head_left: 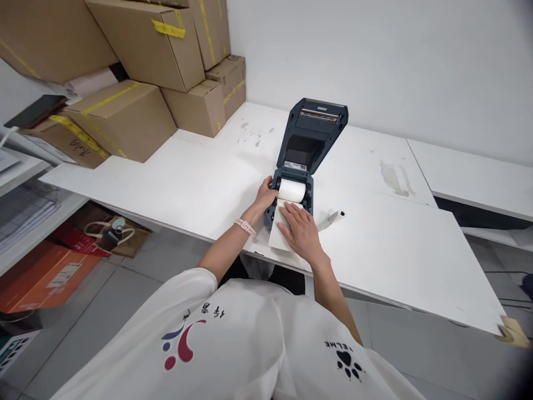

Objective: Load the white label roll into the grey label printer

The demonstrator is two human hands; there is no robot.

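A dark blue-grey label printer (310,186) stands on the white table with its lid (313,133) raised. Inside it sits a white label roll (292,190), and a strip of label paper (280,236) hangs out over the printer's front toward me. My left hand (265,195) grips the printer's left side, its thumb beside the roll. My right hand (300,229) lies flat on the paper strip with the fingers stretched out. To the right of the printer, a small roll with loose white backing paper (333,218) rests on the tabletop.
Cardboard boxes (145,44) with yellow tape are stacked at the back left against the wall. The white table (387,239) runs to the right, with its front edge close to my body. An orange box (58,278) sits below on the left.
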